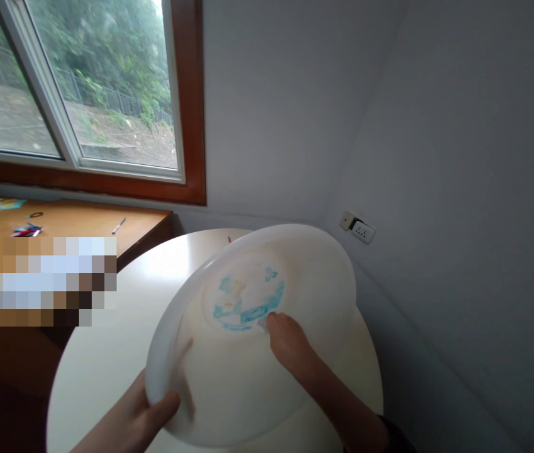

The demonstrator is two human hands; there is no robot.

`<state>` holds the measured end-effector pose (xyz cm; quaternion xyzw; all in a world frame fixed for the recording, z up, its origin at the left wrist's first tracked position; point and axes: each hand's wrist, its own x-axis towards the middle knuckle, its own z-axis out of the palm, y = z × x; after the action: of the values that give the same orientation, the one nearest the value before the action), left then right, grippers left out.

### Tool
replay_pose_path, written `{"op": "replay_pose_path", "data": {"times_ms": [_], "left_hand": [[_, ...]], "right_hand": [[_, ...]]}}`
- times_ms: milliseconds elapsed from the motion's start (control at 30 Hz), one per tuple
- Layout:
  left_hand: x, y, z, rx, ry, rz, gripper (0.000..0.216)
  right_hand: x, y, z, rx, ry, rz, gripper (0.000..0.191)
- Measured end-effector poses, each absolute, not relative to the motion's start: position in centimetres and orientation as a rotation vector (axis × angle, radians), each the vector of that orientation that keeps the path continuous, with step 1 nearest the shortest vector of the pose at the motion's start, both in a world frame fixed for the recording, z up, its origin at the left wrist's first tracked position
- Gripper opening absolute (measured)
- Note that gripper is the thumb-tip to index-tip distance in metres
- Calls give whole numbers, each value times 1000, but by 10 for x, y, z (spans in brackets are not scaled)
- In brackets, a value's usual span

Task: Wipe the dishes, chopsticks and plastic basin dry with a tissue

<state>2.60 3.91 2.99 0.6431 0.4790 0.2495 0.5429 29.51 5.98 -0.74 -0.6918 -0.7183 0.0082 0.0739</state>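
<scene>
A large translucent white plastic basin (314, 283) is tilted up above the round table, its inside facing me. A worn blue printed design (248, 305) marks the round bottom. My left hand (153, 409) grips the rim at the lower left, thumb inside and fingers showing faintly through the wall from behind. Inside the basin, my right hand (290, 340) is closed in a fist against the bottom, at the lower right edge of the print. A small whitish bit pokes out from its fingers; its kind is too unclear to tell.
Under the basin stands a white round table (101, 358). A wooden desk (82, 217) on the left bears several pens (28, 230) and a single pen (118, 226). A wall socket (363, 231) sits in the right wall. Part of the left side is pixelated.
</scene>
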Motion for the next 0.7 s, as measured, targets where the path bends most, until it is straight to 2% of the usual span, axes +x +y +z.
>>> {"op": "replay_pose_path", "data": {"times_ms": [100,233,467,700], "left_hand": [[30,39,23,1526,1123,597,64],[31,40,10,1541,1116,596,62],[31,39,8,1559,1074,525,59],[34,42,-3,1452,972,524,62]], "right_hand": [[261,57,-16,-1951,-2264,137,28],[223,60,-4,-1608,-2184,451,21],[206,82,27,-942,-1283,1083,6],[225,85,39,-694,-639,1352,21]]}}
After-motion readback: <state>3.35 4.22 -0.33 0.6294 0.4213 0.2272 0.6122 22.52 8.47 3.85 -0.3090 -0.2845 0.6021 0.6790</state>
